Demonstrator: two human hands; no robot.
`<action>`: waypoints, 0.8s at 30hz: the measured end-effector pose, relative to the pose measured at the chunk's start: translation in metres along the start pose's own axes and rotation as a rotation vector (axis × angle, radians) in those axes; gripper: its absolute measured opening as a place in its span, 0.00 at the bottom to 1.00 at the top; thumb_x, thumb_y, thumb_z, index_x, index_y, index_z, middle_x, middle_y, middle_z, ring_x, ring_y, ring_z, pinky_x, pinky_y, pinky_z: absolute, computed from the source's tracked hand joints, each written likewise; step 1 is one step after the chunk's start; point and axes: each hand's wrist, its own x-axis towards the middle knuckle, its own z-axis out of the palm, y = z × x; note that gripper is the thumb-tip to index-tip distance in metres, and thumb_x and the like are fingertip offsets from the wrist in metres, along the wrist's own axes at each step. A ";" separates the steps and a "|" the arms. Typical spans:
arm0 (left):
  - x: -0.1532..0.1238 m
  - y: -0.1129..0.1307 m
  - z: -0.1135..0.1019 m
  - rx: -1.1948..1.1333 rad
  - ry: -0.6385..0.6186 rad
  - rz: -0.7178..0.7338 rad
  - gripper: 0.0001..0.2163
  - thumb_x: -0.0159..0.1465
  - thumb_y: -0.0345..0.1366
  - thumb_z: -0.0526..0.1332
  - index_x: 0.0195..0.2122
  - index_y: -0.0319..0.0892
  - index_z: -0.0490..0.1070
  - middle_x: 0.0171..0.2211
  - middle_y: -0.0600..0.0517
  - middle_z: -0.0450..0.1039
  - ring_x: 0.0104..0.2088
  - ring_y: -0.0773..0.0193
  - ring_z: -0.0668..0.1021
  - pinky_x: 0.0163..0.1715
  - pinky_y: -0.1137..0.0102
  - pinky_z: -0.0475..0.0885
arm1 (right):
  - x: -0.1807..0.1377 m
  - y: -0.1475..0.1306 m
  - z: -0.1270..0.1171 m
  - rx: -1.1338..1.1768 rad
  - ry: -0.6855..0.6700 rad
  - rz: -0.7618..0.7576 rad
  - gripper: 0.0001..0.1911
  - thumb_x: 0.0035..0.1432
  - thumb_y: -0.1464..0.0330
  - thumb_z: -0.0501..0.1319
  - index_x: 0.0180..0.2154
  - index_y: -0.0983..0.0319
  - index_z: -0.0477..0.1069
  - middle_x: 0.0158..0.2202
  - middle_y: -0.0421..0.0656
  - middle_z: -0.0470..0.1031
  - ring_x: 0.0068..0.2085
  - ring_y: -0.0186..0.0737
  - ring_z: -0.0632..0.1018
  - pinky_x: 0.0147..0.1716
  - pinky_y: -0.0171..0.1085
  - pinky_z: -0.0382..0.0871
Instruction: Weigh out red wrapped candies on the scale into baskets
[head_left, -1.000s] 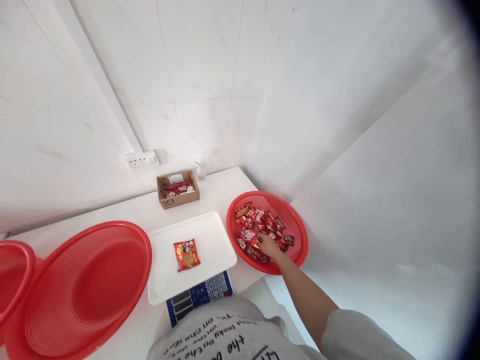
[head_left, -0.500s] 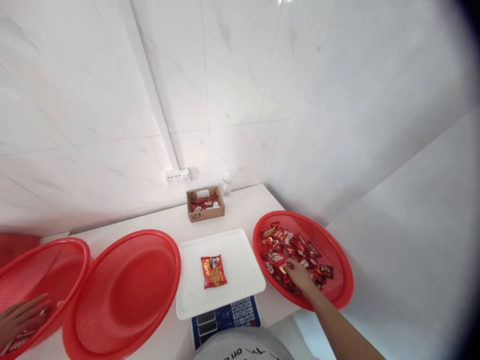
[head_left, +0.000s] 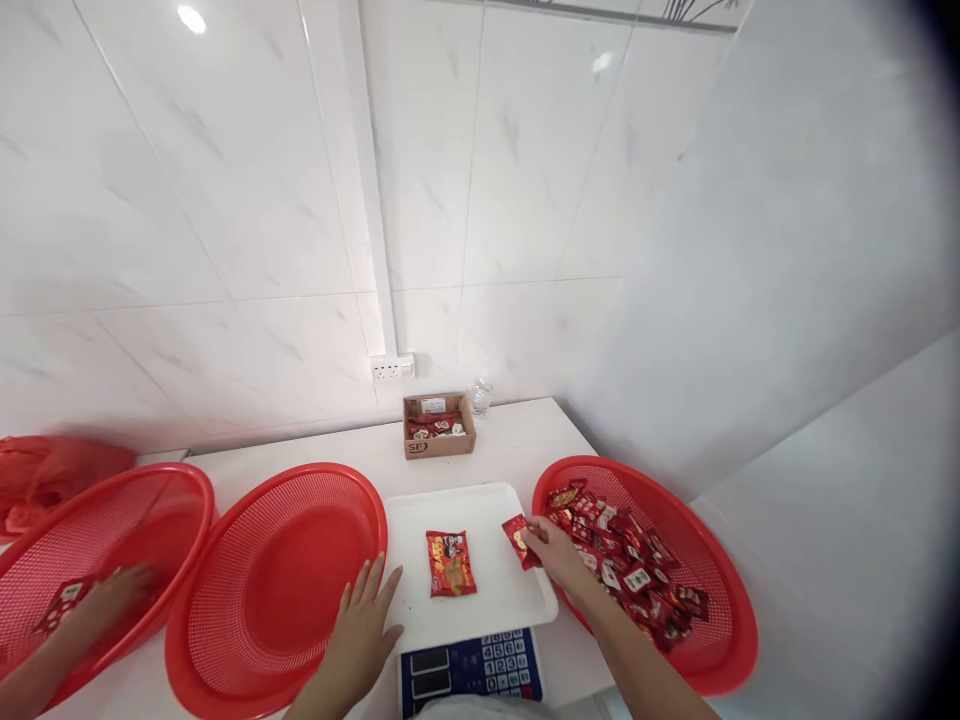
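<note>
My right hand (head_left: 559, 558) pinches a small red snack packet (head_left: 519, 541) above the right side of the white tray (head_left: 412, 628). On that tray lies a larger red and orange snack packet (head_left: 451, 564). My left hand (head_left: 361, 622) holds nothing; its fingers are spread between the middle red basket (head_left: 281, 580) and the tray's left edge. Under the tray sits a blue scale with a keypad (head_left: 502, 665). To the right, a red basket (head_left: 731, 620) contains many small red packets (head_left: 630, 560).
Another person's hand (head_left: 124, 600) reaches into the left red basket (head_left: 199, 495), which has red packets in it. Behind the tray stand a cardboard box of packets (head_left: 440, 448) and a clear glass object (head_left: 481, 396). A red plastic bag (head_left: 64, 470) lies far left, near the tiled wall (head_left: 285, 200).
My right hand has come out of the right basket with a small packet, over to the tray. My left hand has entered the view. The other person's hand has moved right within the left basket.
</note>
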 end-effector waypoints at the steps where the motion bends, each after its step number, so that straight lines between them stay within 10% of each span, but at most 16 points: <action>1: -0.001 -0.003 0.003 -0.004 0.002 -0.012 0.29 0.59 0.35 0.51 0.63 0.47 0.48 0.66 0.50 0.38 0.64 0.54 0.45 0.60 0.55 0.47 | 0.001 0.003 0.006 0.005 -0.038 0.013 0.17 0.45 0.61 0.59 0.38 0.62 0.69 0.31 0.44 0.77 0.33 0.42 0.77 0.33 0.39 0.71; 24: 0.005 0.002 0.019 0.005 0.290 0.076 0.23 0.62 0.33 0.50 0.59 0.40 0.59 0.65 0.40 0.44 0.64 0.48 0.47 0.59 0.53 0.50 | -0.010 0.016 0.020 -0.167 -0.075 0.042 0.17 0.50 0.65 0.57 0.43 0.63 0.67 0.30 0.40 0.74 0.29 0.36 0.76 0.28 0.34 0.69</action>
